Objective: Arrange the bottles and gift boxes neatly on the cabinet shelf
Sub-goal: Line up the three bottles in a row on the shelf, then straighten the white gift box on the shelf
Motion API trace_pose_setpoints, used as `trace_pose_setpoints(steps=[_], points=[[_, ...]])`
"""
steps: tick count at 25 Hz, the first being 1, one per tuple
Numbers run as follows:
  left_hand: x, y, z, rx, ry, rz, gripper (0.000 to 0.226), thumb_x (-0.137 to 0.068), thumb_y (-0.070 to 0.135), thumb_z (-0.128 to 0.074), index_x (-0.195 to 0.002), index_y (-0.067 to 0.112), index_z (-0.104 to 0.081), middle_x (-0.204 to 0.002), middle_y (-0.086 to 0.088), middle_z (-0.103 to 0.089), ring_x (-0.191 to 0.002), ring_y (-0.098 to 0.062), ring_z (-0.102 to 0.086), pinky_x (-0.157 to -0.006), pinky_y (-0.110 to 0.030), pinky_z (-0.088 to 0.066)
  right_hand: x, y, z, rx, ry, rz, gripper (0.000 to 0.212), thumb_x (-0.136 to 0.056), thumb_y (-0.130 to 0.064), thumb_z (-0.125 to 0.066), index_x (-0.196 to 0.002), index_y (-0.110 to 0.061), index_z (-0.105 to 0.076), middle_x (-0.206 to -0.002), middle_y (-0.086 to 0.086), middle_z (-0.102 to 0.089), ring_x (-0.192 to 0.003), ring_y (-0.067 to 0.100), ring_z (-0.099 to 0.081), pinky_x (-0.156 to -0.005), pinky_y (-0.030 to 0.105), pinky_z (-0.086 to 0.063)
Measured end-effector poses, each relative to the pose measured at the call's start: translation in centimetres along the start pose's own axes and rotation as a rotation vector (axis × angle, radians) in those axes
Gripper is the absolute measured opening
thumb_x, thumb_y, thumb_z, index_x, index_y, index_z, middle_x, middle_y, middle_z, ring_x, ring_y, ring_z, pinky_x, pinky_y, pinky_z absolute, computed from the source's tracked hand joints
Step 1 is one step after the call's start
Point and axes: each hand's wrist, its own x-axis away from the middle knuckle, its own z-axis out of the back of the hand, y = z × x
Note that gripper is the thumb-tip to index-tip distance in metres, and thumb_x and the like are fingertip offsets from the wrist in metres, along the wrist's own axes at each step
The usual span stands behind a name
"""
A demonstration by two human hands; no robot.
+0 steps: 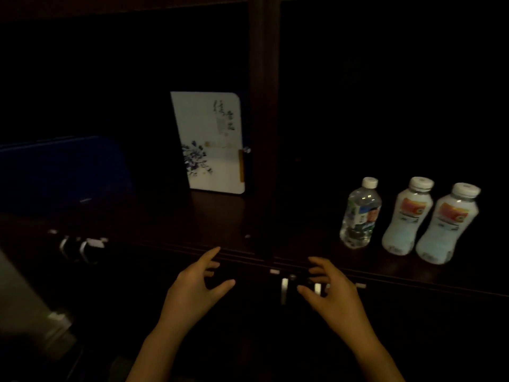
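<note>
A white gift box (210, 142) with blue flowers and dark script stands upright on the dark cabinet shelf (214, 216), just left of the centre post. A dark blue gift box (60, 172) lies further left, barely lit. On the right half stand a clear water bottle (359, 213) and two milky bottles with orange labels (406, 216) (446, 224), side by side. My left hand (195, 288) and my right hand (330, 293) hover in front of the shelf's edge, fingers spread, holding nothing.
A vertical wooden post (263, 106) splits the shelf into two bays. Metal door handles (285, 290) sit below the edge between my hands; more shiny fittings (82, 248) lie at lower left. A pale object (24, 307) stands at the far left. The scene is very dark.
</note>
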Motion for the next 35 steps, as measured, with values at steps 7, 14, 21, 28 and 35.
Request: trace_pose_setpoints(steps=[7, 14, 21, 28, 35], points=[[-0.5, -6.1, 7.5, -0.048, 0.040, 0.051, 0.075, -0.074, 0.044, -0.070, -0.138, 0.035, -0.033, -0.125, 0.010, -0.056, -0.107, -0.004, -0.054, -0.087, -0.025, -0.045, -2.8, -6.0, -8.9, 0.054, -0.095, 0.094, 0.061, -0.069, -0.031, -0.075, -0.124, -0.031, -0.047, -0.109, -0.009, -0.056, -0.097, 0.006, -0.056, -0.081, 0.024, -0.047], [-7.6, -10.5, 10.9, -0.040, 0.019, 0.048, 0.075, -0.074, 0.043, -0.070, -0.138, 0.036, -0.032, -0.125, 0.010, -0.056, -0.109, -0.004, -0.054, -0.092, -0.030, -0.048, -9.8, -8.0, -16.6, 0.015, -0.103, 0.130, 0.061, -0.069, -0.032, -0.076, -0.122, -0.034, -0.047, -0.105, -0.014, -0.054, -0.093, -0.002, -0.054, -0.068, 0.010, -0.038], [-17.1, -14.1, 15.2, -0.086, 0.001, -0.004, 0.075, -0.073, 0.046, -0.069, -0.137, 0.039, -0.031, -0.126, 0.012, -0.056, -0.109, -0.001, -0.053, -0.092, -0.029, -0.049, -18.7, -10.0, -21.9, 0.038, -0.030, 0.065, 0.063, -0.068, -0.030, -0.077, -0.123, -0.031, -0.047, -0.097, -0.017, -0.053, -0.087, -0.002, -0.054, -0.070, 0.012, -0.038], [-26.1, -19.5, 17.5, -0.005, -0.105, -0.109, 0.076, -0.072, 0.049, -0.070, -0.137, 0.039, -0.032, -0.124, 0.014, -0.055, -0.106, 0.001, -0.053, -0.087, -0.020, -0.044, -23.7, -11.2, -26.8, 0.105, 0.156, -0.061, 0.065, -0.068, -0.027, -0.077, -0.125, -0.025, -0.046, -0.101, -0.007, -0.054, -0.089, 0.008, -0.054, -0.074, 0.021, -0.040], [-36.3, -20.6, 18.8, 0.076, -0.242, -0.196, 0.078, -0.067, 0.042, -0.076, -0.136, 0.033, -0.040, -0.110, 0.011, -0.058, -0.097, -0.004, -0.057, -0.084, -0.022, -0.047, -28.1, -13.0, -27.8, 0.156, 0.397, -0.118, 0.067, -0.067, -0.027, -0.077, -0.126, -0.022, -0.045, -0.105, 0.000, -0.057, -0.087, 0.011, -0.056, -0.072, 0.021, -0.044]])
